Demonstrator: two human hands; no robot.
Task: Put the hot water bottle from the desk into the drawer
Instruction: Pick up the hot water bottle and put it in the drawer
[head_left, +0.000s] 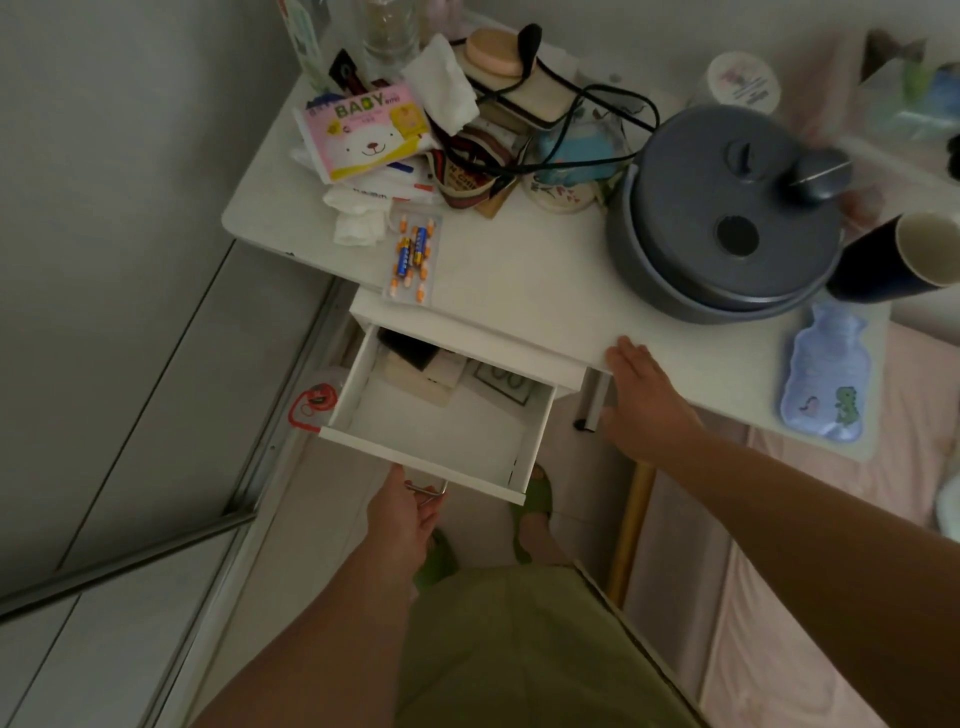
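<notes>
The hot water bottle (825, 375) is pale blue with a small green dinosaur print. It lies flat on the near right corner of the white desk (519, 270). The white drawer (441, 415) under the desk's front stands pulled out, holding a few boxes at its back. My left hand (402, 512) grips the drawer's metal handle (434, 491) from below. My right hand (647, 400) rests flat with fingers apart on the desk's front edge, to the left of the bottle and holding nothing.
A grey lidded pot (727, 213) and a dark cup (904, 254) stand behind the bottle. Batteries and pills (413, 254), a baby wipes pack (363, 130), tissues and cables crowd the desk's back left. A pink bed (831, 545) lies on the right.
</notes>
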